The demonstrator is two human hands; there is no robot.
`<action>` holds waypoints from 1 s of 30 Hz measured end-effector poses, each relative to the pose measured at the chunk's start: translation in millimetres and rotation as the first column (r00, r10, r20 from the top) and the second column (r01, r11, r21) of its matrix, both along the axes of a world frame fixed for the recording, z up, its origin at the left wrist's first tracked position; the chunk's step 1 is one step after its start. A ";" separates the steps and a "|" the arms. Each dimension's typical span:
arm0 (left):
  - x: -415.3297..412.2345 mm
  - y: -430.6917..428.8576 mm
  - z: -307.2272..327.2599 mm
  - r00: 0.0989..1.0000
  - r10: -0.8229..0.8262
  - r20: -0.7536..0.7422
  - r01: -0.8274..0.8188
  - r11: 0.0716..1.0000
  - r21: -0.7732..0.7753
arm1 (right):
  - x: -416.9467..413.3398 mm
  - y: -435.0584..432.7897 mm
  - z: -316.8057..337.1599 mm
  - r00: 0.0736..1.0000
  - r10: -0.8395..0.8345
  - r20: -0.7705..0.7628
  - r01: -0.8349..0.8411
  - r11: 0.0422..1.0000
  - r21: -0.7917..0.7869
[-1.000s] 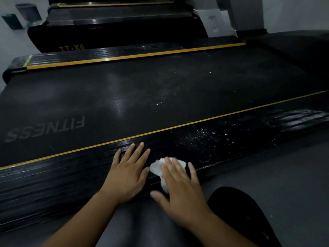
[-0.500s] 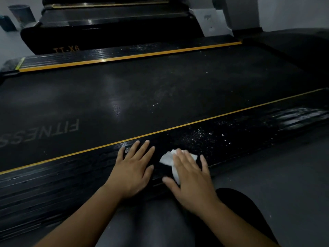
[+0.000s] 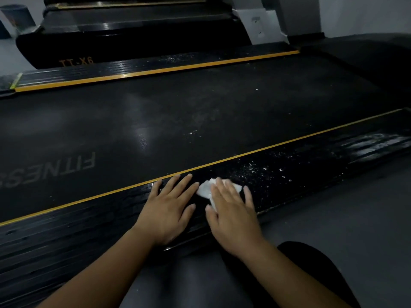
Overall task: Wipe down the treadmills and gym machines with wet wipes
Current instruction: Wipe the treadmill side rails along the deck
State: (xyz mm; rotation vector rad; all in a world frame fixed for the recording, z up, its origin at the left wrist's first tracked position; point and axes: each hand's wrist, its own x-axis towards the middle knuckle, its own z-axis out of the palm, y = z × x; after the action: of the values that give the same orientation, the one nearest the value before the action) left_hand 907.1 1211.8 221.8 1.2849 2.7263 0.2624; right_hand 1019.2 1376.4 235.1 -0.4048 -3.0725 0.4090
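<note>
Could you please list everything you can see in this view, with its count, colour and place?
treadmill belt: one, black with grey FITNESS lettering, across the middle
near rail: one, black with a yellow stripe, along the belt's near edge
far rail: one, black with a yellow stripe, along the belt's far edge
specks: many, white, on the near rail right of the hands
second treadmill: one, black, marked TT-X6, behind the far rail
wet wipe: one, white, on the near rail
bin: one, dark grey, top left corner
socket box: one, white, top, right of centre
floor: grey, lower right
left hand: flat on the near rail
right hand: flat, pressing the wet wipe
</note>
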 end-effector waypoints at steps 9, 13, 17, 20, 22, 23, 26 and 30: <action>-6.3 7.4 -0.1 1.000 0.002 -0.006 -0.002 1.000 0.004 | -22.9 23.4 1.3 0.994 -0.090 0.057 0.088 0.995 0.035; -5.4 5.7 -0.6 1.000 0.000 -0.012 0.000 1.000 0.004 | -17.1 0.3 -0.3 0.998 0.025 0.057 -0.026 1.000 0.017; -5.2 5.6 -0.5 1.000 0.006 -0.004 -0.005 1.000 0.026 | -10.1 26.0 3.0 0.993 -0.041 0.110 0.035 0.998 0.057; -5.0 5.2 -2.1 1.000 0.007 -0.012 -0.007 1.000 0.025 | -43.6 32.7 9.7 0.987 -0.112 0.114 0.112 0.994 0.011; -5.3 5.3 -1.4 1.000 0.012 -0.015 -0.011 0.999 0.035 | -51.9 19.6 10.6 0.992 -0.062 0.106 0.062 0.998 -0.002; -5.5 5.2 -1.7 1.000 0.012 -0.010 -0.011 0.999 0.031 | -46.8 12.3 11.1 0.993 -0.016 0.117 0.016 1.000 0.000; -5.0 6.1 -1.2 1.000 0.016 -0.006 -0.016 1.000 0.024 | -22.3 16.1 9.5 0.988 0.045 0.147 -0.052 0.998 0.044; -4.8 7.4 1.0 1.000 0.014 -0.010 -0.014 1.000 0.013 | -56.6 48.0 9.5 0.982 -0.125 0.139 0.122 0.992 0.034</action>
State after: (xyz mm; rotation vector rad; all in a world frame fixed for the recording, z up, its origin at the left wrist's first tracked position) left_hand 902.3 1219.2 222.8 1.2736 2.7473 0.2758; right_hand 962.5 1424.3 244.6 -0.6469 -3.1605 0.3523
